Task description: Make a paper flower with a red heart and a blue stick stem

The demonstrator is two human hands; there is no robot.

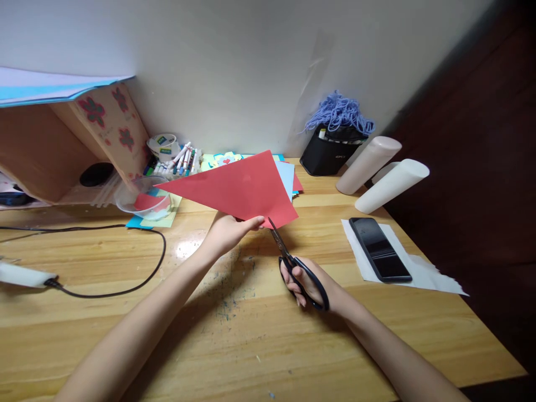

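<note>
A sheet of red paper (pixel 247 187) is held up over the desk, its long point reaching left. My left hand (pixel 230 230) pinches its lower edge, thumb on top and the fingers hidden underneath. In my right hand (pixel 304 282) is a pair of black-handled scissors (pixel 286 251), with fingers through the loops. The blades point up and away, at the paper's lower edge just right of my left thumb. One blade lies in front of the paper and the other seems to be behind it.
Left are a clear plastic bowl (pixel 144 209), markers (pixel 184 159) and a black cable (pixel 163 245). Colored sheets (pixel 287 176) lie behind the red paper. Further right stand a black pouch (pixel 330 153) with blue yarn (pixel 339 114), two white cylinders (pixel 391 187) and a phone (pixel 379 248) on white paper.
</note>
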